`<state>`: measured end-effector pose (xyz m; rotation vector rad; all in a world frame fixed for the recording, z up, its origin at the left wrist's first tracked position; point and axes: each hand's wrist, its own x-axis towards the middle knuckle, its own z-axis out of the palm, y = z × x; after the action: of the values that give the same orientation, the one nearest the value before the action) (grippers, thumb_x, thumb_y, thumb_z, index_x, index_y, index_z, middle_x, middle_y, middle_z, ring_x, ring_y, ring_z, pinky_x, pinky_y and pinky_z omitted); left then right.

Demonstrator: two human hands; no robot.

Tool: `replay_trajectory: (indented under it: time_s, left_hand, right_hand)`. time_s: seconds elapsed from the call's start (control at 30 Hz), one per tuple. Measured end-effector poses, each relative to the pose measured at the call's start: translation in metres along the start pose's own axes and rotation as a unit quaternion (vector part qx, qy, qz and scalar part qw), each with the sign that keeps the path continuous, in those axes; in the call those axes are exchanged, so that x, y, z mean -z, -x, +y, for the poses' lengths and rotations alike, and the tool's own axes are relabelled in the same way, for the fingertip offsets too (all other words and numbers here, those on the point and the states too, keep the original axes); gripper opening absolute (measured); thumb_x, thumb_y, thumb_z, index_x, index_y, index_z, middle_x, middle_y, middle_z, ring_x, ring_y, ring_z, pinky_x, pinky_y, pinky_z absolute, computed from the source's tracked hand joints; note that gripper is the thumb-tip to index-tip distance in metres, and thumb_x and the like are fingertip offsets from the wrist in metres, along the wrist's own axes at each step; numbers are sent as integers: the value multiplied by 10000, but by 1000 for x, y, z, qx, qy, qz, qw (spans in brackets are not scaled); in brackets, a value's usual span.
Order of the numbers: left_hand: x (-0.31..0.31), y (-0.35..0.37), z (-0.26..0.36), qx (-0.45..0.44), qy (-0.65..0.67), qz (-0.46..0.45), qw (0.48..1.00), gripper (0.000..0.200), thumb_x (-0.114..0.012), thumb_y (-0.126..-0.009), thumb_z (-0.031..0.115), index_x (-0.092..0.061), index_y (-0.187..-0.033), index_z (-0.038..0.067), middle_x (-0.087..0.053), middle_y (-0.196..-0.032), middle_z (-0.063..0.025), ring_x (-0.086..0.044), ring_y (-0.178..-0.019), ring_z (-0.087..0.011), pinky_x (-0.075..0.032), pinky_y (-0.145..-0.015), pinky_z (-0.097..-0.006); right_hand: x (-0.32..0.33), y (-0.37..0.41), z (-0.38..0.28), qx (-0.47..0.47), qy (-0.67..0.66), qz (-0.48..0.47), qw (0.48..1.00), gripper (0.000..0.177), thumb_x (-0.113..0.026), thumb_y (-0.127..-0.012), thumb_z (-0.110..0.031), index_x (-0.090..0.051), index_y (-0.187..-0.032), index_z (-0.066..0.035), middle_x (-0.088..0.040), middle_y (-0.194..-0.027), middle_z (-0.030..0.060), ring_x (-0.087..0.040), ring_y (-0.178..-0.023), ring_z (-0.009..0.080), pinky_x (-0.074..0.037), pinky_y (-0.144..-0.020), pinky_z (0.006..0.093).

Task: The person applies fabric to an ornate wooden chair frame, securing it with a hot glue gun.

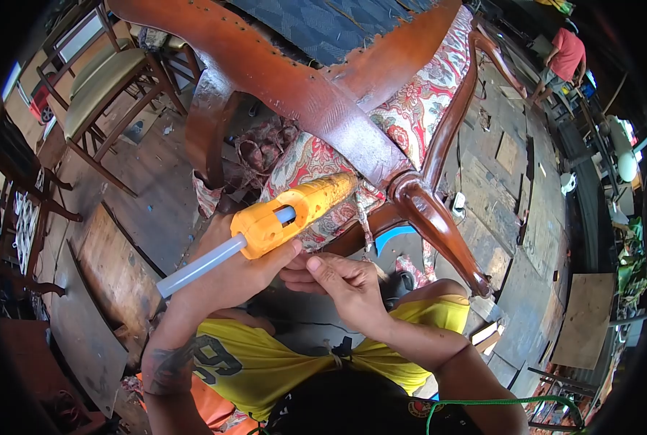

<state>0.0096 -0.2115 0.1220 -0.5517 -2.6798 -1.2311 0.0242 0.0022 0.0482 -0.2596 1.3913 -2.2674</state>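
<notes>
My left hand (254,264) is wrapped round the grip of a yellow hot glue gun (287,214), whose nozzle points away from me to the upper right. A translucent glue stick (202,267) juts from its back end. My right hand (349,286) is closed just beside the left one, thumb pressed to curled fingers; anything inside that pinch is hidden. Beyond the gun stands a brown wooden chair frame (345,127) with a carved leg (443,235). Red-and-cream patterned fabric (410,109) lies against it, and dark blue cloth (294,29) covers its top.
Wooden chairs with pale seats (109,80) stand at the left. Loose boards (113,261) lie on the plank floor (497,196). At the far right a person in a red shirt (566,54) bends over. A plywood sheet (584,319) leans at the right.
</notes>
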Motion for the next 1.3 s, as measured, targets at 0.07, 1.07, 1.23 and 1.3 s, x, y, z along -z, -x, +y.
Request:
replay_trajectory:
  time_s: [0.07,1.07,1.23,1.3]
  left_hand:
    - [5,-2,3,-6,-48,-17,999,249,-764,-973,272,-769,-1054,37,-771,-916,-184,-742,-823,-430,-583,-710,-513]
    - [-61,74,39,169,91,294,936,309,-750,-1036,24,-584,-1296,23,-601,-1102,-24,-569,-899,-110,-490,-765,-276]
    - [-105,79,19,126,-150,458,867,476,-778,-1033,73,-489,-1388,-57,-579,-1233,-88,-568,-1034,-179,-509,-896,-319]
    - [-117,94,12,148,-181,437,868,510,-786,-1029,101,-474,-1401,-55,-523,-1277,-107,-522,-1159,-173,-472,-1041,-336]
  right_hand:
    - [0,0,0,-1,-3,2,1000,378,-604,-1156,-196,-711,-1292,141,-754,-1263,230,-776,-1139,303,-659,-1010,411]
    - [17,36,-20,177,281,-55,942,312,-676,-1104,-110,-724,-1339,89,-737,-1354,232,-754,-1210,316,-608,-1045,394]
    - [15,45,-37,312,304,-136,890,485,-744,-1052,-148,-644,-1489,38,-643,-1483,273,-676,-1335,392,-549,-1099,453]
    - [16,49,-46,319,323,-161,876,514,-726,-1066,-176,-610,-1520,36,-625,-1503,280,-652,-1363,409,-534,-1116,467]
